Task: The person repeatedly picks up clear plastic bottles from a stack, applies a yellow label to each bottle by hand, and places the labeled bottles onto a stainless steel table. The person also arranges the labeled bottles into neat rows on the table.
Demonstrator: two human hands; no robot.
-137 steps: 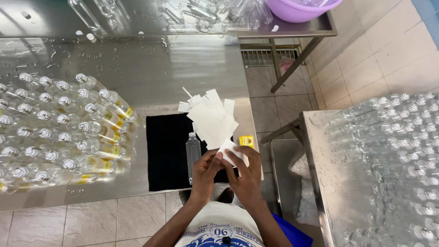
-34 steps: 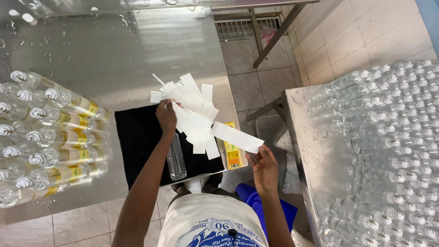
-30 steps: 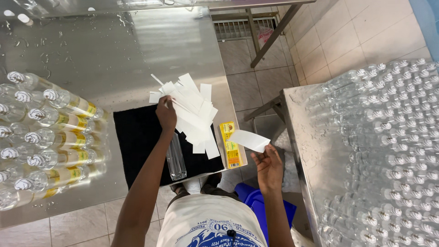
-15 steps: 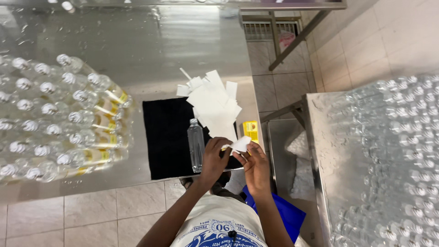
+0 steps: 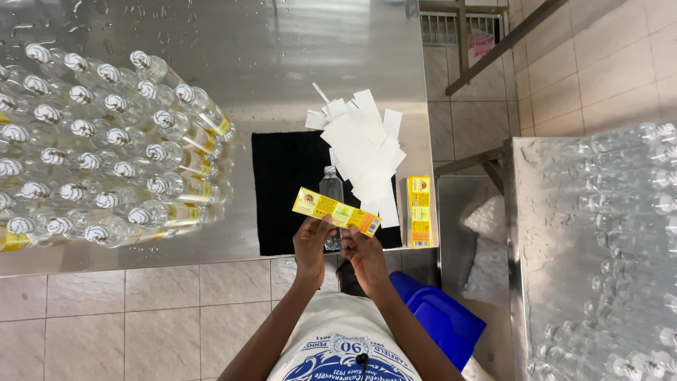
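Low centre of the frame: left hand (image 5: 311, 243) and right hand (image 5: 364, 252) pinching a yellow label strip (image 5: 336, 211) by its ends over a clear bottle (image 5: 331, 194) on a black mat (image 5: 289, 185), white backing papers (image 5: 363, 152) beyond, labelled bottles (image 5: 120, 152) crowding the tabletop (image 5: 268, 63) upper left.

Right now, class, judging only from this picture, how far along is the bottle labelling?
Done: labelled bottles lie stacked on the steel table, and peeled white backing strips are piled up. In hand: the left hand and right hand hold a yellow label over a clear bottle on the black mat. Left: bare bottles at right.
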